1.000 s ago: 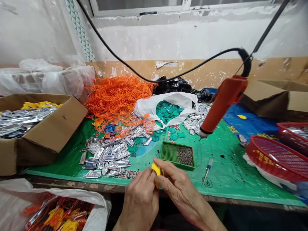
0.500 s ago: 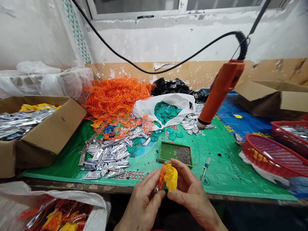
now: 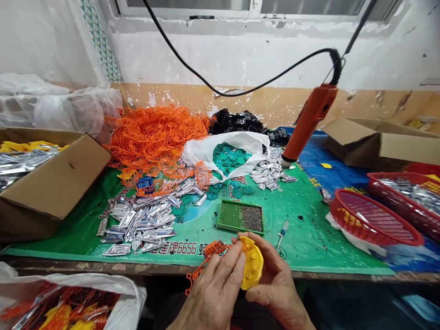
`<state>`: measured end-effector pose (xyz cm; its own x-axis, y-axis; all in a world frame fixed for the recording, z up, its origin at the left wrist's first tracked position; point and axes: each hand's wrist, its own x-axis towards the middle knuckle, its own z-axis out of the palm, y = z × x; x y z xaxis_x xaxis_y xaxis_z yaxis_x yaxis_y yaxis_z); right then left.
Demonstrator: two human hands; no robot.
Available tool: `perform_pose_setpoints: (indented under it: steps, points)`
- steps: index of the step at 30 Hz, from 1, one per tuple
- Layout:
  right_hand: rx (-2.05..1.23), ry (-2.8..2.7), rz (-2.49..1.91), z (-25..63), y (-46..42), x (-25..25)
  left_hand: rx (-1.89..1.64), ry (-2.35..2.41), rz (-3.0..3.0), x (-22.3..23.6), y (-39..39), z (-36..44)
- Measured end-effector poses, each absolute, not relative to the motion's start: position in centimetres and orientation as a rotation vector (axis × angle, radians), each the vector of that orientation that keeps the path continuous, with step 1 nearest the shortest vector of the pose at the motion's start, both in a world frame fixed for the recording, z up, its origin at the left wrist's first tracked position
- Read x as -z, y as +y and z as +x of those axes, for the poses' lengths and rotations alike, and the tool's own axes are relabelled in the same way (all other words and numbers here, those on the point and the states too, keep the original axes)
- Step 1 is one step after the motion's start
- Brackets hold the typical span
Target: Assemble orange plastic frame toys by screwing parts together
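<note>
My right hand [image 3: 280,284] grips a curved yellow plastic piece [image 3: 253,266] between thumb and fingers, its inner side with small round pegs facing me. My left hand [image 3: 215,291] is closed, back of the hand up, with its fingertips against the yellow piece's left edge. An orange plastic lattice piece [image 3: 215,248] sticks out past the left hand's far side, held in that hand; its inner part is hidden by the fingers. Just beyond the hands lies a green tray [image 3: 228,228] with small screws [image 3: 252,217]. A blue-handled screwdriver [image 3: 283,231] lies right of it.
Silver strips [image 3: 144,224], orange lattice pieces [image 3: 154,137] and a white bag [image 3: 199,153] of teal parts cover the table's left and middle. An orange electric screwdriver [image 3: 309,121] hangs at right. Red baskets [image 3: 374,220] and cardboard boxes [image 3: 51,183] flank it. An open sack [image 3: 134,298] stands lower left.
The yellow piece has turned to show its pegged inner side. My left hand has rolled over, back up, and the orange lattice now extends out to its left. The view has shifted slightly right.
</note>
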<state>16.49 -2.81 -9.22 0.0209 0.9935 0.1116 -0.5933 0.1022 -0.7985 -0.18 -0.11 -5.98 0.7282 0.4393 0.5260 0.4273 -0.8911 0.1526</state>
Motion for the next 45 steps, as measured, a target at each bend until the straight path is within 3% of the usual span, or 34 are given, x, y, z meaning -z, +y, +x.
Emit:
perform_pose_setpoints:
  steps: [4,13,45]
  points:
    - [-1.353,-0.798,-0.653,16.5,-2.6,9.3,-0.868,0.738,2.917,5.9,-0.2,-0.3]
    - [-1.371,-0.803,-0.694,16.3,-2.3,9.0,-1.229,0.591,2.893,7.8,0.6,0.3]
    - [-1.338,-0.817,-0.789,16.5,-2.5,9.9,-1.115,0.655,2.925,8.2,0.9,0.4]
